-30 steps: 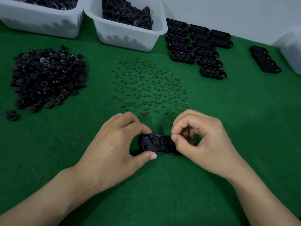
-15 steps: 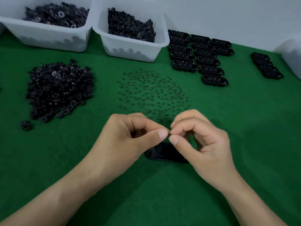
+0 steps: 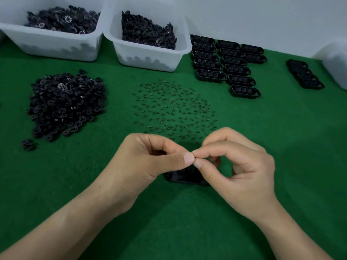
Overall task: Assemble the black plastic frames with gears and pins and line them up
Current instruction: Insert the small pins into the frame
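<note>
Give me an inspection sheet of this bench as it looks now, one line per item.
Surface: green felt mat.
Job's things: black frame lying under the hands; scattered pins; gear pile; finished frames in rows, smaller group further right; left bin and right bin, white, holding black parts.
Clutter: a few stray gears apart from the pile.
Hands: left hand and right hand pinched tip to tip above the frame; anything held too small to see.
Cables: nothing seen.
Surroundings: pale wall; white container at right edge.

Black frame (image 3: 185, 177) partly beneath hands (image 3: 139, 162)
</note>
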